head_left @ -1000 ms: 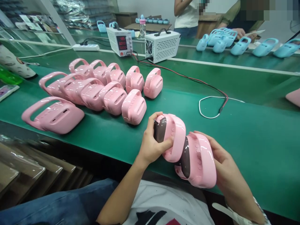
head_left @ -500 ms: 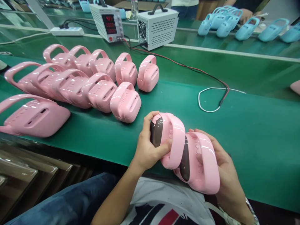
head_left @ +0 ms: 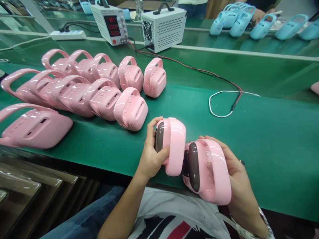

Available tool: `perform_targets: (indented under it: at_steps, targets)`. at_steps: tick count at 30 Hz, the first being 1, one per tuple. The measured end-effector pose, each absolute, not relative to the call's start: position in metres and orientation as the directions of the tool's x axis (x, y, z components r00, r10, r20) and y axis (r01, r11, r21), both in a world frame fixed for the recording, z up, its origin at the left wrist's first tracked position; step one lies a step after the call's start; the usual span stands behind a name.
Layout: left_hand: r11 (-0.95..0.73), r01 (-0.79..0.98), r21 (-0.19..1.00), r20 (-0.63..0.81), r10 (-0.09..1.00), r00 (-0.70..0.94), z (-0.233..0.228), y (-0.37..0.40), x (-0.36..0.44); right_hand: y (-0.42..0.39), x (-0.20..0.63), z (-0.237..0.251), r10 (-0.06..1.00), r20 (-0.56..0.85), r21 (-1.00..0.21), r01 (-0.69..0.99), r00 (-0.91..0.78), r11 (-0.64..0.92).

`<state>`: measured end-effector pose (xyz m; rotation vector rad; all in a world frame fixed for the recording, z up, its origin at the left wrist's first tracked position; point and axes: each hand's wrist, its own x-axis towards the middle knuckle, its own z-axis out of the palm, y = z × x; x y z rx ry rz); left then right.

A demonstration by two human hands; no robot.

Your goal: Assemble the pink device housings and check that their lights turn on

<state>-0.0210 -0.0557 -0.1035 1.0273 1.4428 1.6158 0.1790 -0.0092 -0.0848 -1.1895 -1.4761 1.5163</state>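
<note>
My left hand [head_left: 151, 157] is closed around a pink portable speaker [head_left: 177, 146], its thumb near the loop handle and its fingers at the dark front panel. My right hand [head_left: 241, 181] grips a second pink portable speaker [head_left: 221, 174] from its right side; a row of round buttons shows under the handle. Both speakers are tilted, side by side above the table's near edge, with dark fronts facing left. Left of my hands, several more pink speakers [head_left: 131, 109] stand in rows, slots visible in their backs.
Behind the rows are a power supply with a red display [head_left: 113, 26] and a grey vented box [head_left: 164, 28]. A red-black cable [head_left: 199, 70] ends in a white wire loop [head_left: 210, 104] on the green table [head_left: 271, 139]. Across the bench, blue speakers [head_left: 263, 28] stand near another person's hand [head_left: 258, 16].
My left hand has moved slightly left and turned its speaker, so a gap opens between the two. The right-hand speaker's dark front now shows more fully. The view has shifted slightly.
</note>
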Motion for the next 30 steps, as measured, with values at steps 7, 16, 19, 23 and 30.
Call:
perform_targets:
  at_steps: [7, 16, 19, 23, 30]
  targets:
    - [-0.097, -0.011, 0.995, 0.084, 0.911, -0.404, -0.1019, -0.0553, -0.0202, -0.0090, 0.1783, -0.0851, 0.940, -0.098, -0.991, 0.115, -0.327, -0.064]
    - [-0.118, -0.043, 0.992, 0.091, 0.909, -0.407, -0.1050, -0.0557, -0.0200, -0.0080, 0.1787, -0.0860, 0.936, -0.106, -0.993, 0.092, -0.336, -0.079]
    - [-0.115, -0.043, 0.992, 0.088, 0.910, -0.406, -0.1039, -0.0563, -0.0197, -0.0077, 0.1774, -0.0840, 0.938, -0.110, -0.992, 0.088, -0.327, -0.086]
    - [-0.114, -0.037, 0.993, 0.088, 0.908, -0.410, -0.1032, -0.0566, -0.0195, -0.0074, 0.1745, -0.0816, 0.940, -0.108, -0.993, 0.081, -0.324, -0.086]
    - [-0.118, -0.010, 0.993, 0.103, 0.906, -0.411, -0.1047, -0.0545, -0.0203, -0.0069, 0.1754, -0.0826, 0.941, -0.081, -0.995, 0.079, -0.329, -0.058]
